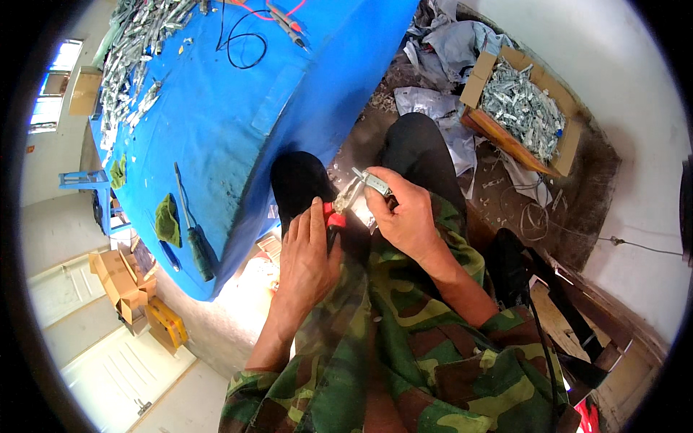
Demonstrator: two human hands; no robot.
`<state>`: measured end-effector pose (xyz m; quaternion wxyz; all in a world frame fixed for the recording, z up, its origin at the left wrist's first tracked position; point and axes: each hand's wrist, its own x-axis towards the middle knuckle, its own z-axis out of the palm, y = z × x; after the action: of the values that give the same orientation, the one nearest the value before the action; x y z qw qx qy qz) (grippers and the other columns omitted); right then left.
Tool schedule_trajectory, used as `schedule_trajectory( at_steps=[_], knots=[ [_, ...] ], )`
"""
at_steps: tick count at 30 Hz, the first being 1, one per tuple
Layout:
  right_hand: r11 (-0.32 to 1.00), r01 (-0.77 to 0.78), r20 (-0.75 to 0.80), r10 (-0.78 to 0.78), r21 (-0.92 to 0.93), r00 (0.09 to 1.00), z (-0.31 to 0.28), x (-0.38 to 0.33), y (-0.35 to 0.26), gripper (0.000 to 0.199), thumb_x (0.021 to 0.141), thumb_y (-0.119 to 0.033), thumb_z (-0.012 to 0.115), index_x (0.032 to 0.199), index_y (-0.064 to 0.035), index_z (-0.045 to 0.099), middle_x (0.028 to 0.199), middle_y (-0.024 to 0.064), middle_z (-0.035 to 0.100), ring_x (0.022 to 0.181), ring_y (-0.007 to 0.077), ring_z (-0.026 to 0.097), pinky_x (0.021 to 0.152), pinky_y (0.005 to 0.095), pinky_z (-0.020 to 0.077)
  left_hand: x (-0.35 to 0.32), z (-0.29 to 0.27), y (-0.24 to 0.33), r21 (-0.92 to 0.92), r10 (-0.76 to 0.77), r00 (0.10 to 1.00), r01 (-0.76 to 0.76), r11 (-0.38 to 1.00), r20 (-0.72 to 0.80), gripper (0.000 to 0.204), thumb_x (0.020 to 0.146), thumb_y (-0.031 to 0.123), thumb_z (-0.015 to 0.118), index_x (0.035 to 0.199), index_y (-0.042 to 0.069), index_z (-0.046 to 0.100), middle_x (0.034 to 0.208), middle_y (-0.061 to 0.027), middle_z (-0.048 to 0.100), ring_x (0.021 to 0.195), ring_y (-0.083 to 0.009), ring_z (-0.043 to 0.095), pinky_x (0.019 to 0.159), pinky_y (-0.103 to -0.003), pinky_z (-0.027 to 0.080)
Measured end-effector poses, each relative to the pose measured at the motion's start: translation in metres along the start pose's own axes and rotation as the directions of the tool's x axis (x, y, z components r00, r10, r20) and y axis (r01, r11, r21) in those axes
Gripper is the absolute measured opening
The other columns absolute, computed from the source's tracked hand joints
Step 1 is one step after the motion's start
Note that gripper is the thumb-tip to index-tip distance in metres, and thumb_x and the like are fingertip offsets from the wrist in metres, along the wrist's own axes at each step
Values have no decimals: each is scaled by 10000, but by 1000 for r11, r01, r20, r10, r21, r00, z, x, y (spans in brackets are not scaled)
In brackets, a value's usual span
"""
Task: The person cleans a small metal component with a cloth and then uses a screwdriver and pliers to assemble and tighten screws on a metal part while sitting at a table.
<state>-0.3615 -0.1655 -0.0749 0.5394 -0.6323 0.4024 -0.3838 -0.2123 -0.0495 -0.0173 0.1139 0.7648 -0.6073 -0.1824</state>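
Over my lap, my left hand (307, 249) is wrapped round the red handles of a pair of pliers (348, 196). Its worn metal jaws point up and to the right. My right hand (404, 213) pinches a small silver metal part (377, 184) between thumb and fingers, close beside the jaws. Whether the jaws grip that part or only touch it, I cannot tell. Much of the plier handles is hidden under my left fingers.
A blue-covered table (238, 151) stands left, bearing a heap of metal parts (148, 36), a screwdriver (196, 242), a green cloth (168, 222) and test probes (287, 25). At right, a cardboard box (570, 148) holds similar parts. Grey plastic bags (462, 47) lie behind it.
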Motion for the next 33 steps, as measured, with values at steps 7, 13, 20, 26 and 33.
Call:
schedule_trajectory(
  at_steps=[7, 13, 20, 26, 33],
  knots=[
    [986, 124, 27, -122, -108, 992, -4, 1, 6, 278, 910, -45, 706, 1178, 13, 662, 1004, 212, 719, 861, 340, 745, 695, 356, 582, 2, -2, -2, 19, 13, 999, -13, 1000, 31, 647, 922, 79, 659, 1486, -82, 387, 1296, -264, 575, 1187, -426, 571, 992, -483, 491],
    [993, 88, 62, -84, -72, 995, -7, 1, 5, 286, 905, -52, 715, 1177, 20, 660, 999, 210, 723, 862, 326, 750, 704, 358, 582, 5, -6, -12, -14, 69, 995, -69, 998, 65, 616, 909, 64, 672, 1460, -69, 430, 1221, -255, 602, 1126, -420, 598, 964, -469, 503],
    [999, 17, 52, -15, -33, 999, -5, -1, 4, 254, 921, -55, 700, 1162, 15, 661, 964, 199, 728, 816, 258, 752, 676, 344, 578, 7, -10, -15, -3, 35, 998, -34, 999, 47, 598, 893, 53, 680, 1438, -67, 464, 1196, -254, 619, 1103, -417, 610, 930, -466, 511],
    [999, -31, 44, 32, -14, 999, -6, 2, 0, 236, 920, -56, 697, 1146, 5, 665, 914, 181, 726, 774, 227, 747, 653, 337, 574, 1, -13, -10, 15, 40, 999, -40, 999, 36, 607, 897, 96, 689, 1440, -64, 473, 1184, -242, 632, 1090, -409, 618, 917, -473, 510],
    [996, 47, 0, -47, -71, 999, -4, 0, 8, 264, 869, -70, 733, 1116, -1, 673, 899, 189, 719, 775, 294, 749, 670, 350, 577, 1, -14, -9, 87, 111, 994, -110, 990, 4, 601, 888, 117, 707, 1421, -66, 499, 1151, -214, 650, 1057, -385, 615, 905, -462, 505]
  ],
)
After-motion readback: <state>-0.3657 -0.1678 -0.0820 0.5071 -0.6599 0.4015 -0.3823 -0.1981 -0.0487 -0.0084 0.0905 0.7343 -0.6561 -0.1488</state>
